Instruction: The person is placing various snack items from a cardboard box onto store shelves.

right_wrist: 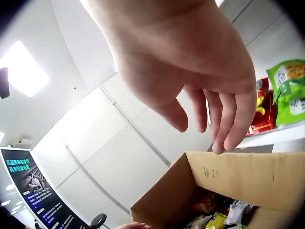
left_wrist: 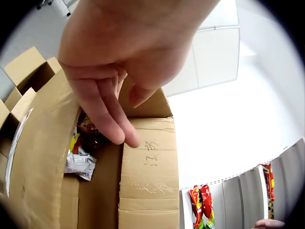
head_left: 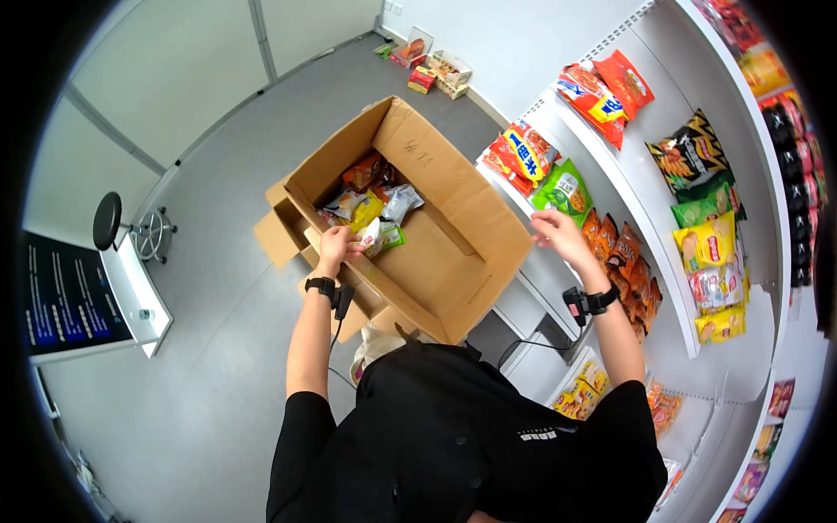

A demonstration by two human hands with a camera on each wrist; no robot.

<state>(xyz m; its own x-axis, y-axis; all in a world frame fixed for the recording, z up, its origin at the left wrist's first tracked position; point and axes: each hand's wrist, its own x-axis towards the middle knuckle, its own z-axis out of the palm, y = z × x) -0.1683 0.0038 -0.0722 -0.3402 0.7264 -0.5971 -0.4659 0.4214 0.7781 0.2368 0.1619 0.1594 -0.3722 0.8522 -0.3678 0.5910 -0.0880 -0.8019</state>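
Note:
A large open cardboard box (head_left: 436,157) stands in front of the person, with several snack bags (head_left: 367,209) heaped at its far left end. The left hand (head_left: 338,247) hovers at the box's left wall, close to a white and green bag (head_left: 380,237). Its fingers (left_wrist: 108,109) hang relaxed in the left wrist view, with nothing between them. Beyond the box's right edge, the right hand (head_left: 562,237) is raised near the shelf, just below a green snack bag (head_left: 565,190). In the right wrist view its fingers (right_wrist: 228,119) droop loosely and hold nothing.
White shelves (head_left: 610,179) along the right carry red bags (head_left: 521,157), orange bags (head_left: 623,261) and yellow bags (head_left: 704,241). Several small boxes (head_left: 436,71) lie on the floor by the wall. A black-seated stool (head_left: 108,221) stands at the left.

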